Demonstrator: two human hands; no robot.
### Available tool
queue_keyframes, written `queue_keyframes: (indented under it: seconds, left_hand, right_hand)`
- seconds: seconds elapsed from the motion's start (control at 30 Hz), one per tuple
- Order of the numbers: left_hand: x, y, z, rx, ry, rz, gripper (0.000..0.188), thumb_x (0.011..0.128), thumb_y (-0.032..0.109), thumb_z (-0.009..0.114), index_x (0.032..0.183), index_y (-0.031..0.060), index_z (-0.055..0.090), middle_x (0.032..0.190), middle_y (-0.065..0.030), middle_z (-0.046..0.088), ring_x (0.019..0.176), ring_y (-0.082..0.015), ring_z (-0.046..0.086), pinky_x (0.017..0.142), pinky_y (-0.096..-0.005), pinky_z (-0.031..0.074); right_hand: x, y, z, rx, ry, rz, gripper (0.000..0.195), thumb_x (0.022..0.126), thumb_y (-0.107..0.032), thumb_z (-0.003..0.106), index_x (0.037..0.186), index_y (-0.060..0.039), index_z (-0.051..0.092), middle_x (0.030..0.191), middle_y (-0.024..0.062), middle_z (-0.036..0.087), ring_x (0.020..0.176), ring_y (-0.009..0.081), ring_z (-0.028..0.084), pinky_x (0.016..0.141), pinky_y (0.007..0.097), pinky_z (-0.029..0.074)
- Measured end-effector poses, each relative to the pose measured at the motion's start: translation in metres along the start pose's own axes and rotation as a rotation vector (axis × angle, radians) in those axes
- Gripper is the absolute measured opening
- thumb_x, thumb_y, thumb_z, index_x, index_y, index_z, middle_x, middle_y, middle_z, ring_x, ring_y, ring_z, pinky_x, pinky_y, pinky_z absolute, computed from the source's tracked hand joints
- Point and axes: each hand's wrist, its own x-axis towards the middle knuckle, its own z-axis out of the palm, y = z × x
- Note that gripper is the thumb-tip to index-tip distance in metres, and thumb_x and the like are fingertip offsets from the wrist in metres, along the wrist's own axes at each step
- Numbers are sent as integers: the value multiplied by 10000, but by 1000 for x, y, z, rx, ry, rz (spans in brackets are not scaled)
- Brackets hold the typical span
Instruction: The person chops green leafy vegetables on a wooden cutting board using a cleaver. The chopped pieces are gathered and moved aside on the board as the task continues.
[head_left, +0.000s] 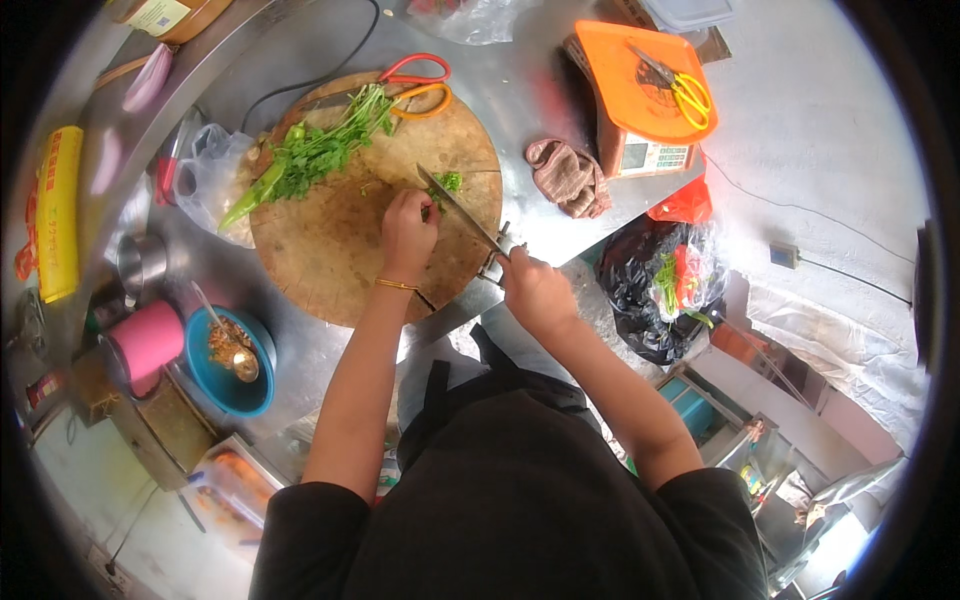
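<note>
My right hand (538, 291) grips the handle of a kitchen knife (463, 214), whose blade slants over the right part of a round wooden chopping block (330, 255). Close to the blade, my left hand (409, 229) has its fingers curled down on a small bit of greens, mostly hidden under them. Chopped green herbs (450, 181) lie just beyond the blade. Farther left on the block rests a bunch of leafy herbs (319, 157), with a long green pepper (255, 196) alongside it. Scissors with red and orange handles (420, 101) lie at the block's far edge.
A blue bowl (262, 390) holding chopped food and a spoon stands at left, near a pink container (150, 339). On the right are a crumpled brown cloth (568, 176) and a scale with an orange tray (611, 82) bearing yellow-handled scissors (686, 94). A black bag (626, 300) hangs below.
</note>
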Motion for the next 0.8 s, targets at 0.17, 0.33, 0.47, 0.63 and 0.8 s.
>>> queue_keyframes:
  seconds: [0.17, 0.33, 0.47, 0.63, 0.8]
  left_hand:
    - [0, 0, -2, -17, -28, 1, 111, 700, -32, 637, 756, 10, 550, 750, -138, 578, 692, -312, 585, 626, -377, 478]
    - [1, 6, -6, -14, -65, -24, 83, 722, -36, 590, 773, 11, 545, 774, -156, 569, 742, -362, 556, 657, -438, 454]
    - [-1, 9, -10, -31, -83, -39, 82, 738, -20, 585, 815, 7, 574, 798, -165, 580, 763, -372, 562, 675, -447, 460]
    - [0, 11, -20, -8, -119, -3, 125, 757, 5, 589, 881, -1, 608, 821, -165, 598, 784, -362, 574, 703, -425, 478]
    - [3, 16, -28, 42, -69, 122, 151, 777, 39, 622, 923, 1, 627, 961, -150, 595, 898, -327, 564, 794, -392, 471]
  right_hand:
    - [2, -2, 3, -3, -21, -23, 224, 930, -228, 487, 859, -15, 484, 702, 203, 624, 613, 394, 633, 532, 470, 518]
    - [5, -2, 14, -102, -46, -38, 189, 913, -197, 494, 910, -9, 475, 743, 175, 626, 619, 360, 646, 520, 442, 527]
    - [7, -3, 23, -145, -55, -37, 162, 879, -153, 509, 940, -10, 466, 751, 159, 625, 624, 339, 653, 521, 423, 535]
    - [13, -2, 33, -125, 5, -55, 168, 886, -167, 509, 913, -5, 475, 729, 176, 629, 617, 356, 647, 526, 434, 532]
    - [25, 9, 9, 12, 8, -91, 234, 916, -231, 504, 857, -4, 500, 685, 206, 633, 598, 375, 636, 540, 452, 521]
